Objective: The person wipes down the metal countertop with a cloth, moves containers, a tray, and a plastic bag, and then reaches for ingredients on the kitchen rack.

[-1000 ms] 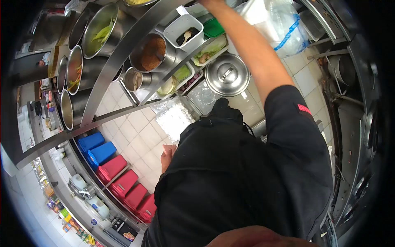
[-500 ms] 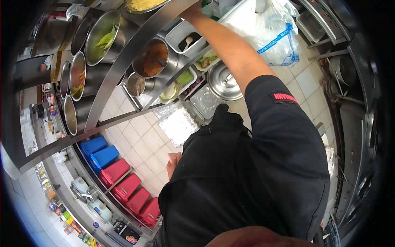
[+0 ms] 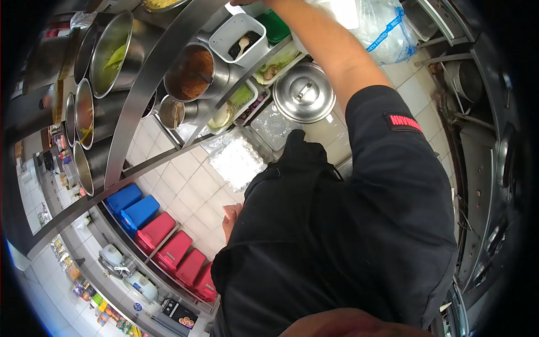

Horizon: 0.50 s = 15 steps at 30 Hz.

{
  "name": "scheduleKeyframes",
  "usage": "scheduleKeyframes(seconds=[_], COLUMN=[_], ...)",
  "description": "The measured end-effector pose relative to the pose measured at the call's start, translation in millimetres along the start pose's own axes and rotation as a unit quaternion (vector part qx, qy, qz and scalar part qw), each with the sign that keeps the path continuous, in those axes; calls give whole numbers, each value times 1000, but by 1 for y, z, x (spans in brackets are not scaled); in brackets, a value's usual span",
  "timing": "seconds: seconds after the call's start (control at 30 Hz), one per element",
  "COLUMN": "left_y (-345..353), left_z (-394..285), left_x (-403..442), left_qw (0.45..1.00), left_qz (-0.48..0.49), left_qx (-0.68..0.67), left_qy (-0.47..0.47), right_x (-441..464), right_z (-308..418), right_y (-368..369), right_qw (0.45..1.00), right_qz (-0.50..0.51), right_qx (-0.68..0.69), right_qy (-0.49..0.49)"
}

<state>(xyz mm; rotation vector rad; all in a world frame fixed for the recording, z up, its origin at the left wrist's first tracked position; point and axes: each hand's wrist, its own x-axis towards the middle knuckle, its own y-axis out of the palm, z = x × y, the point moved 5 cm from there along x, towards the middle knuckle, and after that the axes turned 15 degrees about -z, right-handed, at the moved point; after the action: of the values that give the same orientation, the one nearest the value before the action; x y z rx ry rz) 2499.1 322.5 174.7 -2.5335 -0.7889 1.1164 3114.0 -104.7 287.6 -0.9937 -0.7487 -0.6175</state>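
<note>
My right arm (image 3: 337,53) reaches up and forward past the plastic bag (image 3: 387,39). My right hand (image 3: 242,1) is almost wholly cut off by the top edge, so its fingers and anything in them are hidden. Below it stands a white tub (image 3: 238,42) holding dark contents and a pale spoon, beside a green container (image 3: 273,27). My left hand (image 3: 231,216) hangs low at my side, half covered by my dark top. Its visible fingers look curled together, and no object shows in them. Nearest to it is a foil-covered tray (image 3: 238,164).
A steel shelf rail (image 3: 149,78) crosses in front of several metal pots, one with a red-brown mixture (image 3: 191,73). A round steel lid (image 3: 305,92) lies on the counter. Red bins (image 3: 174,250) and blue bins (image 3: 139,212) stand lower left. Stove equipment (image 3: 480,168) lines the right.
The view has shifted, so the lid and white tub show more fully. My right hand has moved up and left to the top edge. My left hand stays low at my side.
</note>
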Motion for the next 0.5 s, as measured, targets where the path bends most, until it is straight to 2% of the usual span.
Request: scheduleKeyframes(seconds=[0.23, 0.3, 0.4, 0.5], left_y=[5, -2, -12, -16], left_z=[-18, 2, 39, 49], left_x=[17, 34, 65, 72], left_qw=[999, 1000, 998, 998], left_qz=[-4, -12, 5, -13], left_qx=[41, 22, -44, -44], left_qy=[30, 8, 44, 44], right_x=[6, 7, 11, 12], right_z=[-7, -9, -14, -22], right_y=[-6, -5, -2, 3], right_qw=[999, 998, 996, 993], right_qz=[39, 52, 73, 100], right_qx=[-3, -5, -9, -14], right_qy=[-20, -29, -46, -66])
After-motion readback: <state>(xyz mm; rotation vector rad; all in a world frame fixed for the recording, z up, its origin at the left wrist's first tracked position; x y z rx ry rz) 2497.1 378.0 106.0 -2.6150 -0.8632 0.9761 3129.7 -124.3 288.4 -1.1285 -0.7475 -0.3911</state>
